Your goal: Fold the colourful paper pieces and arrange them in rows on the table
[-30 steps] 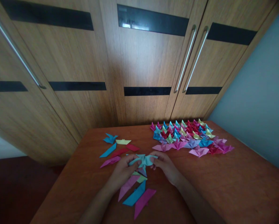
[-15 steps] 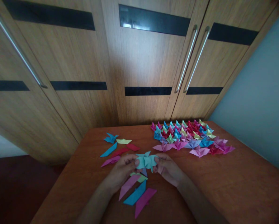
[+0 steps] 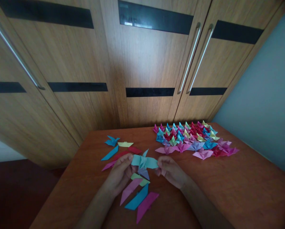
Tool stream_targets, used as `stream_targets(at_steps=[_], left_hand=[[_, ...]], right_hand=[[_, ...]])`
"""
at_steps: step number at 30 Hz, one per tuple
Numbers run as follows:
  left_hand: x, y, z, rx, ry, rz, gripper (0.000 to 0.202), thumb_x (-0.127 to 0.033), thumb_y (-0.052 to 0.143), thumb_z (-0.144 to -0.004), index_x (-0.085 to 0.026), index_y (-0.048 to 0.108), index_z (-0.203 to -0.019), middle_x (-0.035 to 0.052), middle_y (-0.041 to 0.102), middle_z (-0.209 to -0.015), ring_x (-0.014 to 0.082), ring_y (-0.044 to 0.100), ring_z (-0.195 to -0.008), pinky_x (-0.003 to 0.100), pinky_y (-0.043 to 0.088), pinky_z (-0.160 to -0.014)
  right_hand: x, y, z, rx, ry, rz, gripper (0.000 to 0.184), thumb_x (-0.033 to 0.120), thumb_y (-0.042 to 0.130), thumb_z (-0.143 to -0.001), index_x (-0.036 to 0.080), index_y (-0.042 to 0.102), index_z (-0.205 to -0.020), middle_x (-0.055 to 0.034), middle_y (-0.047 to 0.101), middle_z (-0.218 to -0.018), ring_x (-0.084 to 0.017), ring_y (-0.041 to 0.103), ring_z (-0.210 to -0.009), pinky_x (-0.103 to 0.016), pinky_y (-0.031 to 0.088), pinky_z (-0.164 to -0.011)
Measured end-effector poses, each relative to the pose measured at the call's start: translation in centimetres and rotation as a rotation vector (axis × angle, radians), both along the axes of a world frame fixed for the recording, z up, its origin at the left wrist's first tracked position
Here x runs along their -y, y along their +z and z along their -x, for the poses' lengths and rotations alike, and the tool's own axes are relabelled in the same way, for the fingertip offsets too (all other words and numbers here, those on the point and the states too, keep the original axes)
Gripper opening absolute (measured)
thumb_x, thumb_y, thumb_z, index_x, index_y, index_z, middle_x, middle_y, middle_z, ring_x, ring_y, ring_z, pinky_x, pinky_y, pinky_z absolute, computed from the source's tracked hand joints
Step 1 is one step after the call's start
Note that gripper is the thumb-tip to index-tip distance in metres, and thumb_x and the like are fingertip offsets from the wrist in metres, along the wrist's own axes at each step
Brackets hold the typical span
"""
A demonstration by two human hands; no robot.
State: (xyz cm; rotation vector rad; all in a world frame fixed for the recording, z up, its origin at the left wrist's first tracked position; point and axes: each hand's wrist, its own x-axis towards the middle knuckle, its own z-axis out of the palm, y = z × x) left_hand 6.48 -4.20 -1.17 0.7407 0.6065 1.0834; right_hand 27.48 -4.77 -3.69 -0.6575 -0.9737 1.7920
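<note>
A mint-green origami crane (image 3: 144, 162) is stretched between my two hands, its wings spread flat to either side. My left hand (image 3: 120, 173) pinches the left wing tip, and my right hand (image 3: 171, 170) pinches the right one. Just below the crane lies a lilac folded paper (image 3: 143, 173), partly covered by it. Nearer to me are a pale green folded piece (image 3: 140, 179), a pink one (image 3: 131, 190), a blue one (image 3: 137, 197) and a magenta one (image 3: 147, 206), all flat. Left of my left hand, red (image 3: 121, 156) and magenta (image 3: 109, 165) pieces lie partly hidden.
Many colourful paper cranes (image 3: 185, 136) stand in close rows at the table's back right. A blue crane (image 3: 112, 140), a yellow piece (image 3: 125, 144) and a blue piece (image 3: 110, 153) lie back left. Behind the wooden table (image 3: 228, 190) rises a wardrobe (image 3: 147, 60).
The crane's wings have been drawn out wider and flatter, and its raised point now stands higher. My left hand has shifted slightly left; the view has moved a little.
</note>
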Motion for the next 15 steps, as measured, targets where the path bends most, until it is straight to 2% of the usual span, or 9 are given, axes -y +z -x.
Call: stream_targets(at_steps=[3, 6, 9, 12, 15], left_hand=[[0.0, 0.3, 0.0, -0.074, -0.003, -0.005, 0.023, -0.03, 0.066, -0.078, -0.014, 0.056, -0.065, -0.0032, 0.054, -0.057, 0.0084, 0.049, -0.054, 0.021, 0.04, -0.056], [0.1, 0.4, -0.2, -0.191, -0.034, 0.001, 0.023, -0.033, 0.067, -0.077, -0.014, 0.058, -0.067, -0.0013, 0.058, -0.061, 0.0095, 0.051, -0.056, 0.021, 0.04, -0.056], [0.3, 0.5, -0.2, -0.304, -0.081, -0.025, 0.024, -0.032, 0.067, -0.077, -0.014, 0.059, -0.065, -0.0014, 0.057, -0.059, 0.0087, 0.048, -0.054, 0.02, 0.037, -0.054], [0.5, 0.6, -0.2, -0.353, -0.166, -0.063, 0.024, -0.032, 0.065, -0.078, -0.013, 0.06, -0.064, -0.001, 0.057, -0.059, 0.0087, 0.048, -0.054, 0.02, 0.035, -0.053], [0.7, 0.7, -0.4, -0.365, -0.195, -0.044, 0.023, -0.032, 0.065, -0.078, -0.014, 0.06, -0.066, -0.0008, 0.057, -0.061, 0.0097, 0.05, -0.056, 0.02, 0.037, -0.054]], right_hand=[[-0.4, 0.4, -0.7, 0.132, -0.166, -0.064, 0.024, 0.038, 0.064, -0.08, 0.015, 0.066, -0.076, -0.0017, 0.062, -0.067, -0.011, 0.056, -0.059, -0.023, 0.042, -0.058], [-0.7, 0.9, -1.3, 0.245, -0.305, -0.156, 0.023, 0.038, 0.064, -0.08, 0.017, 0.068, -0.089, -0.0042, 0.064, -0.085, -0.012, 0.056, -0.069, -0.023, 0.043, -0.06], [-0.6, 1.2, -1.5, 0.307, -0.256, -0.245, 0.021, 0.037, 0.067, -0.078, 0.02, 0.068, -0.09, -0.0053, 0.062, -0.098, -0.014, 0.056, -0.076, -0.025, 0.045, -0.066], [-0.1, 1.4, -1.2, 0.349, -0.17, -0.288, 0.022, 0.035, 0.068, -0.077, 0.023, 0.068, -0.095, -0.0029, 0.061, -0.091, -0.013, 0.055, -0.075, -0.025, 0.044, -0.065], [0.3, 1.5, -0.4, 0.385, -0.02, -0.359, 0.024, 0.032, 0.071, -0.074, 0.023, 0.069, -0.096, -0.0013, 0.061, -0.083, -0.014, 0.056, -0.074, -0.023, 0.043, -0.062]])
